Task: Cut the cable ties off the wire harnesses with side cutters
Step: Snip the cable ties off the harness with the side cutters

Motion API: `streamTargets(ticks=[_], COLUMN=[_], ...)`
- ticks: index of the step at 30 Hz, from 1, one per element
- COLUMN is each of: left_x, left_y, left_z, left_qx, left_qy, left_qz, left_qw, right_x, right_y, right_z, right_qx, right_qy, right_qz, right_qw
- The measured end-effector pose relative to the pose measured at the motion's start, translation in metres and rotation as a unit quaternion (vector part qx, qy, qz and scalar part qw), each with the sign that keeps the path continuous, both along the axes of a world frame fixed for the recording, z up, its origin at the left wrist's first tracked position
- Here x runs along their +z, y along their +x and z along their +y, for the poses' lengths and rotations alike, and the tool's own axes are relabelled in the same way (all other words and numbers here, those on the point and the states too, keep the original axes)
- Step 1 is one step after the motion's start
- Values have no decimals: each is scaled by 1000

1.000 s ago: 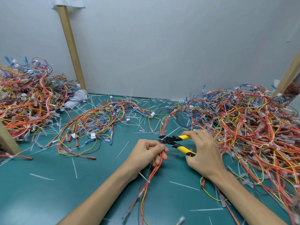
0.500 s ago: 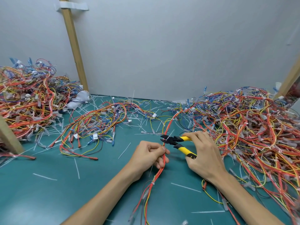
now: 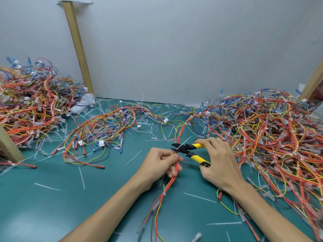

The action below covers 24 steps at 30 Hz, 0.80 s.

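Red-and-yellow wire harness [image 3: 169, 182] runs from 6 to 12 o'clock across the green tabletop [image 3: 52, 206], pinched by the left hand [image 3: 160, 163]. At 12 o'clock of that pinch, yellow-handled black side cutters [image 3: 189, 151], gripped by the right hand [image 3: 218, 163], stand with jaws apart around it. This looks like the cutting step: next, squeeze on the tie alone, sparing the wires.

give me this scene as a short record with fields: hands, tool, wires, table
left hand: pinches the red wire bundle just below the cutters
right hand: grips the yellow handles of the side cutters
cutter jaws: open, at the bundle above the left hand
cable tie: white, on the bundle below the left hand
left pile: heaped wire harnesses
right pile: heaped wire harnesses
middle harness: lies loose, apart from both hands
table: green top, strewn with white tie scraps
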State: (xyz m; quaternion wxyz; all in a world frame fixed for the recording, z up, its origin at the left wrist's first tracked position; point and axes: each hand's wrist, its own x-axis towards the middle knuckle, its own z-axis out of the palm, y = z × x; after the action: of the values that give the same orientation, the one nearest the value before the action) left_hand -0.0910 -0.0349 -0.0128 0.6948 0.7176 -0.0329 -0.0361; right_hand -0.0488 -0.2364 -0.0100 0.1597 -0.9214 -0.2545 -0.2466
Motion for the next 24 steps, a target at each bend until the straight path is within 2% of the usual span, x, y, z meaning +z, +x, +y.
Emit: streamTargets(ticks=[6,11,14,19,24], left_x=[0,0,0,-1,-1], left_y=[-1,-2,-3,-2,-3], left_z=[0,0,0,0,1], left_qx=[-4,-10,-10,-11,-27], left_qy=[5,8,9,19,23], left_qz=[-5,-12,-13,-13,-13], left_qw=[1000,1000,1000,1000,999], right_x=[-3,4,2,0,-2], right_y=[0,-3,-3,1,2], right_z=[-1,2,1,-1,-2], right_qx=[9,19,14,54,50], right_qy=[-25,-76,-105,-54,-28], right_qz=[14,-21,-1,108,99], right_qw=[1000,997,994,991,993])
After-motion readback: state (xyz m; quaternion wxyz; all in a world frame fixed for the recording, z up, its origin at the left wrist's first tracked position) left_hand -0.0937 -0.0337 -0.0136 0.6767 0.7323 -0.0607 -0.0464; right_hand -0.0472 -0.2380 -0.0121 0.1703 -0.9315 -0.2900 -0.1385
